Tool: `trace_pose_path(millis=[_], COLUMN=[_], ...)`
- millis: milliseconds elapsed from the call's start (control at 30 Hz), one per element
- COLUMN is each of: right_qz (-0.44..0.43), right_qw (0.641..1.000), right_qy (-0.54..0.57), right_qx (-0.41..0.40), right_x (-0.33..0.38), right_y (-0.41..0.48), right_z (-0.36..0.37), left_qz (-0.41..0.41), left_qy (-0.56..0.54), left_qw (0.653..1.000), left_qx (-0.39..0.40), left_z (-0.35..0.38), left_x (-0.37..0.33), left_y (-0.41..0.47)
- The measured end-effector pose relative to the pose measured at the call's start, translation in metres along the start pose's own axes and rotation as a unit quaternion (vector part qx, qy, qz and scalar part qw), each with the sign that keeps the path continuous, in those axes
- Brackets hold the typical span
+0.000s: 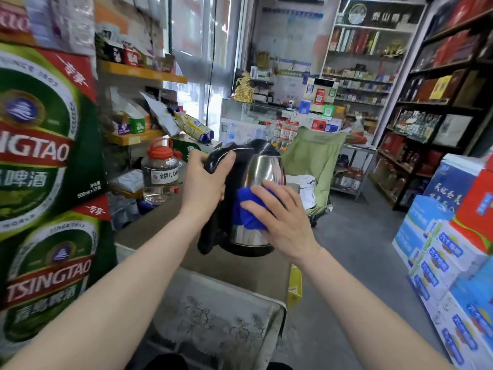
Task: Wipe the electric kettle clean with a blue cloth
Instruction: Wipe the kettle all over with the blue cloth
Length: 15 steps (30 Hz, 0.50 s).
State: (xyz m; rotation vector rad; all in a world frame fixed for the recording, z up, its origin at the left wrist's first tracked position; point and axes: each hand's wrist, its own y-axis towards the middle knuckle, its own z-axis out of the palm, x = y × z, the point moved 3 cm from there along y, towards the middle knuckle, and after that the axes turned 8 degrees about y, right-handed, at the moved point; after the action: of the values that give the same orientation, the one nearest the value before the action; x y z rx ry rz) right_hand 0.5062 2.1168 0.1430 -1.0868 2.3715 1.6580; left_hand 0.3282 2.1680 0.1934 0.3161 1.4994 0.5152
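Hands at work on a shiny stainless-steel electric kettle [264, 166] with a black lid and base, seen from above in a crowded shop. The left hand [205, 180] is clenched around the top of the kettle's curved black plastic handle [209, 236], holding the kettle slightly tilted over the middle of a brown countertop [160, 220]; whether the base touches the counter cannot be told. The right hand [280, 217] lies flat, fingers fairly straight and spread, pressing a folded bright blue cloth [246, 209] against the lower steel wall, just beside the handle. This looks like the wiping step itself, partway through, with only one patch of the body covered. The next move probably calls for sliding the cloth around the curved wall and up toward the spout and lid, while the left hand turns the kettle to bring unwiped metal forward. At the counter's far left edge stands a clear plastic jar with a red lid [161, 177]. Green beer cartons [40, 156] are stacked along the left.
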Motion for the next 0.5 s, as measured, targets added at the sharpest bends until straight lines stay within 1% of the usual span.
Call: trace_pose_path(millis=[33,100,133,167,200,267,300,333,367,400,433,500], right_qz=[0.038,0.164,0.204,0.209,0.173,0.024,-0.046,-0.087,-0.101,-0.082,-0.023,0.137], right_qw=[0.999,0.984,0.974,0.973,0.982,0.999,0.999,0.996,0.994,0.996,1.000,0.988], right_qy=[-0.003,0.023,0.040,0.043,0.036,0.021,0.018,0.015,0.009,0.007,0.012,0.034], right_qx=[-0.024,-0.073,-0.087,-0.087,-0.073,-0.024,0.007,0.032,0.035,0.016,-0.016,-0.067], right_x=[-0.010,-0.032,-0.037,-0.035,-0.028,-0.009,-0.002,-0.002,-0.007,-0.016,-0.026,-0.046], right_y=[0.014,0.045,0.058,0.066,0.067,0.052,0.042,0.036,0.038,0.046,0.059,0.086], right_z=[-0.006,-0.019,-0.023,-0.025,-0.025,-0.019,-0.016,-0.014,-0.013,-0.013,-0.016,-0.022], left_qz=[-0.004,-0.011,-0.015,-0.022,-0.030,-0.044,-0.050,-0.054,-0.055,-0.055,-0.058,-0.072], left_qy=[-0.006,-0.011,-0.012,-0.019,-0.035,-0.067,-0.070,-0.066,-0.062,-0.064,-0.071,-0.086], left_qw=[1.000,1.000,0.999,0.999,0.999,0.997,0.996,0.996,0.996,0.995,0.994,0.991], left_qx=[0.002,0.016,0.026,0.029,0.026,0.016,0.017,0.024,0.034,0.047,0.058,0.067], left_z=[0.001,0.004,0.005,0.007,0.008,0.008,0.008,0.008,0.009,0.010,0.012,0.013], left_x=[-0.002,-0.007,-0.011,-0.015,-0.020,-0.025,-0.026,-0.025,-0.024,-0.023,-0.022,-0.022], left_y=[0.002,0.006,0.010,0.014,0.018,0.027,0.030,0.031,0.032,0.032,0.031,0.031])
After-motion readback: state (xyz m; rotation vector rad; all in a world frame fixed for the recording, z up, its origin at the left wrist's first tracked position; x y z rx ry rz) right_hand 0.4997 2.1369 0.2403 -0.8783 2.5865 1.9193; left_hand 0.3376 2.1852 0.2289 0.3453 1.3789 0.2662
